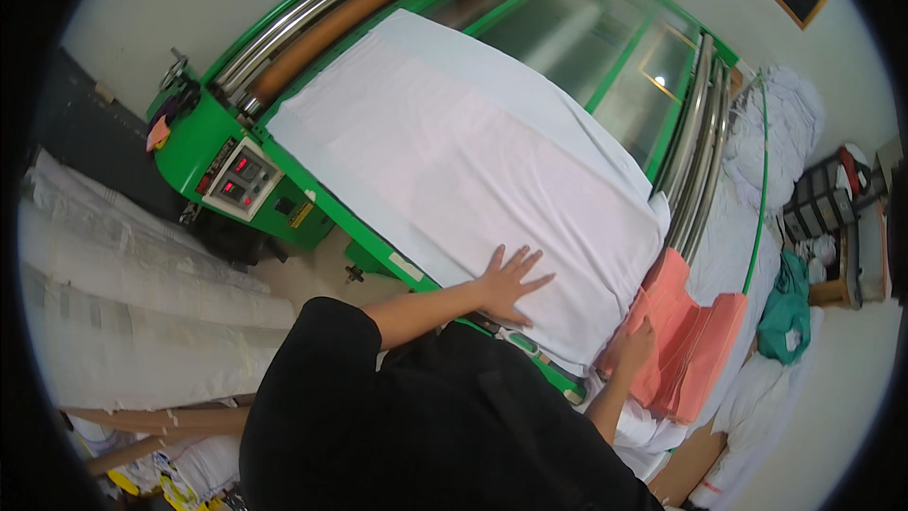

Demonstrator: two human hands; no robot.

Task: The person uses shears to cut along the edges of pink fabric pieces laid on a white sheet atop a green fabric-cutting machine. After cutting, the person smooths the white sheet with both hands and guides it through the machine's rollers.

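A large white cloth [454,161], faintly pinkish in its middle, lies over the bed of a green roller machine [180,166]. My left hand [511,286] rests flat on its near part, fingers spread. Small wrinkles run through the cloth around that hand and toward its right edge. At the right end, my right hand [636,345] is closed at the edge of a coral-pink fabric [690,341], which hangs in folds beside the white cloth. The fingertips of this hand are partly hidden. A small tool with a pale handle [522,341] lies on the machine's near edge.
Metal rollers [695,142] cross the machine's right end; a brown roller [322,47] lies along its far left. A control panel [241,178] has red displays. Wrapped white rolls [142,293] stand at left. Beyond the right end are white bedding [776,132] and a green bag [785,312].
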